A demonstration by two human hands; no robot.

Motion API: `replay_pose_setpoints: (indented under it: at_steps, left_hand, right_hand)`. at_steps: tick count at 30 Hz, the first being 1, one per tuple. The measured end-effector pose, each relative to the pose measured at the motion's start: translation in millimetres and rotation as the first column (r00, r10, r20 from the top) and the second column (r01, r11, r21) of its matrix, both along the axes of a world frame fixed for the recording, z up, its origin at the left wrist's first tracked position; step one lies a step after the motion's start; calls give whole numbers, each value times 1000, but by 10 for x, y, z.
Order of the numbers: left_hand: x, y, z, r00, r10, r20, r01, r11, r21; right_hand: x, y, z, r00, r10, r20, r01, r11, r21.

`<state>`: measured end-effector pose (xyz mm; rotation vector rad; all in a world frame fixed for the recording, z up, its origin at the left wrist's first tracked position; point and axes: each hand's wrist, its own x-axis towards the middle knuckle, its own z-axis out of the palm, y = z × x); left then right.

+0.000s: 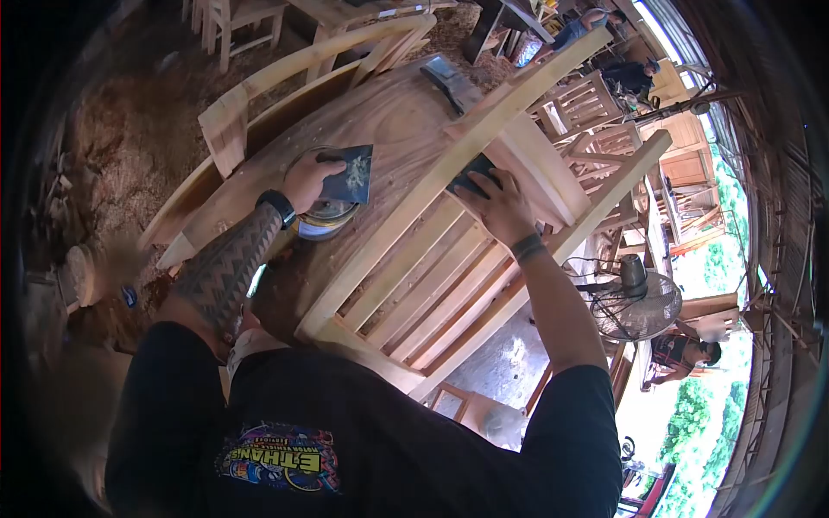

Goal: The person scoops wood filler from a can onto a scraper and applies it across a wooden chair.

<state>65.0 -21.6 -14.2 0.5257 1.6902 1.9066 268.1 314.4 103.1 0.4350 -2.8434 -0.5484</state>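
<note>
My left hand [306,180] is closed on a dark flat square [356,173] with pale smears on its face. Just under it stands a round can [325,219] on the wooden surface [380,116]. My right hand [498,207] presses a dark pad [472,175] against the upper rail of a slatted wooden frame [406,263]. The fingers curl over the pad and partly hide it. The frame lies tilted in front of me, its slats running beside my right forearm.
A curved wooden piece [285,73] lies at the upper left. A dark flat tool [446,84] rests near the far edge. A standing fan [635,302] is at the right. People [682,354] are farther off, among wooden chairs [577,108].
</note>
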Motion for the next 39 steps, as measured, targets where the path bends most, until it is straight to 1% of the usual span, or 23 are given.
replay_pose_setpoints:
  at_steps: [2, 5, 8, 11, 14, 17, 20, 23, 24, 26, 29, 32, 35, 38, 39]
  left_hand:
    - [12, 1, 44, 998, -26, 63, 23, 999, 47]
    - [-21, 31, -64, 994, -15, 107, 8, 998, 67]
    - [-35, 38, -92, 998, -13, 61, 11, 999, 33]
    - [-24, 76, -134, 989, -10, 149, -10, 991, 131]
    - [32, -14, 39, 985, 30, -172, -53, 991, -127]
    - [88, -28, 205, 995, 33, -93, -46, 989, -140]
    - [138, -15, 230, 997, 79, 16, -79, 997, -11]
    - [-84, 44, -199, 1000, -15, 26, 13, 998, 69]
    - [-71, 28, -227, 998, 4, 67, -8, 998, 63]
    - [-66, 32, -156, 991, 24, 133, -31, 998, 49]
    - [-8, -18, -16, 998, -17, 57, 13, 997, 72]
    - [-6, 19, -23, 926, -68, 372, -5, 981, 192]
    - [-24, 25, -60, 925, -62, 374, -11, 982, 189]
    - [-13, 9, -30, 935, -63, 348, -5, 982, 190]
    - [-46, 11, -96, 938, -67, 339, 5, 984, 181]
  right_hand:
    - [-4, 22, -28, 1000, 3, -10, -3, 1000, 0]
    - [-65, -5, 28, 998, -18, 62, 18, 1000, 1]
    - [-124, -78, 113, 989, -54, 137, 53, 999, 12]
    - [-242, -203, 213, 963, -152, 221, 140, 988, 68]
    - [-406, -434, 352, 896, -288, 337, 249, 956, 156]
    - [-559, -503, 399, 833, -358, 422, 285, 931, 226]
    - [-491, -525, 598, 836, -315, 449, 246, 947, 205]
    - [-427, -431, 632, 820, -353, 451, 268, 933, 241]
    - [-359, -375, 568, 885, -240, 400, 176, 966, 190]
    - [-204, -228, 412, 965, -21, 262, -6, 995, 101]
    - [-148, -218, 268, 991, 46, 123, -60, 992, 114]
    - [-115, -125, 125, 996, 30, 87, -39, 994, 100]
    - [-69, -38, 14, 997, 41, 58, -44, 997, 64]
    - [-76, -1, -22, 996, 35, 78, -38, 999, 30]
    - [-107, -46, 8, 996, 33, 88, -35, 999, 21]
